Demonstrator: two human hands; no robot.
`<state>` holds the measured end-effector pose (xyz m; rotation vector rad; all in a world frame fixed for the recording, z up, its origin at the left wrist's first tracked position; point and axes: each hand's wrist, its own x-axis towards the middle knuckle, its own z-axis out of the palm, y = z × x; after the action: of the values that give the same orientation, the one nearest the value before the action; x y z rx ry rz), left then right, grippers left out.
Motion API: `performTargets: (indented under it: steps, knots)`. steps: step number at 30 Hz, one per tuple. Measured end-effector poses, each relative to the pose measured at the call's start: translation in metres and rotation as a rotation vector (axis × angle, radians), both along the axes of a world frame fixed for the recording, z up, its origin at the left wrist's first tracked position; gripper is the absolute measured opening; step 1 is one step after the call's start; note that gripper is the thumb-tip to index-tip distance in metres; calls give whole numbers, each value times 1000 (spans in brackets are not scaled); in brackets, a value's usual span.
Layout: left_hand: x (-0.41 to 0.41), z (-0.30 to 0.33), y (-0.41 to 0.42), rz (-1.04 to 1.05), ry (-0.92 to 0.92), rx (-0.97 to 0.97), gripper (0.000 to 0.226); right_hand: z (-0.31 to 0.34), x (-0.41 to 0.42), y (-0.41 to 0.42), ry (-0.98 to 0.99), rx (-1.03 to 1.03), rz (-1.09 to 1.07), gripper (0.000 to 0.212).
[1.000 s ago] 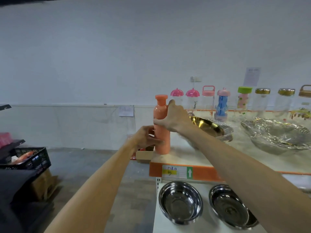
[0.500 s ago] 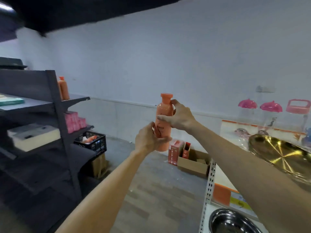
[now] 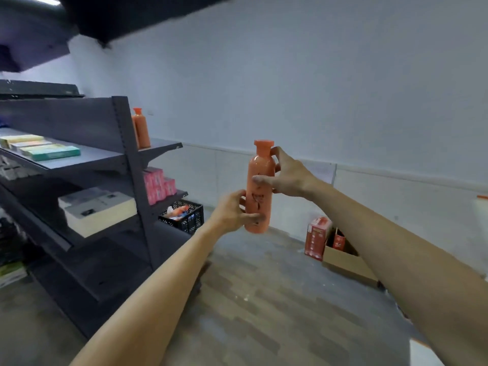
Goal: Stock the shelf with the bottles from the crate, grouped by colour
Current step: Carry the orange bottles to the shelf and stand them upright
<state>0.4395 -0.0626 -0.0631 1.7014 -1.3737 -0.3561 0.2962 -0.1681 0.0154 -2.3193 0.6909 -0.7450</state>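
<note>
I hold an orange bottle point(image 3: 258, 188) upright in the air in front of me with both hands. My left hand point(image 3: 233, 213) grips its lower part from the left. My right hand point(image 3: 286, 175) grips its upper body and neck from the right. To the left stands a dark shelf unit point(image 3: 105, 159), and another orange bottle point(image 3: 141, 130) stands on its end shelf at the top. Pink packs point(image 3: 158, 184) sit on the end shelf below. A black crate point(image 3: 184, 215) with more items in it stands on the floor beside the shelf end.
Flat boxes point(image 3: 42, 150) and a large cream box point(image 3: 97, 210) lie on the shelves at left. A cardboard box point(image 3: 346, 260) with red cartons point(image 3: 317, 237) stands on the floor by the white wall. Bare wooden floor stretches between me and the crate.
My view has swung left, away from the counter with bowls and jars, toward the dark shelf. The orange bottle was lifted off the counter and travels with both hands still on it.
</note>
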Motion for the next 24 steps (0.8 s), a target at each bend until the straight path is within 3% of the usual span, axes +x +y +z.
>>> performTargets:
  steps: [5,14,20,24]
  knots:
    - [35,-103,-27,12,0,164,45,-113,45,-40,129,131,-18,66]
    - [48,-336,-79,75,208,617,49,-362,80,-114,444,499,4,58]
    - [67,-377,-161,62,273,830,47,-427,100,-200,430,741,26,54]
    - [92,-380,-230,64,312,852,39,-435,133,-270,443,739,9,62]
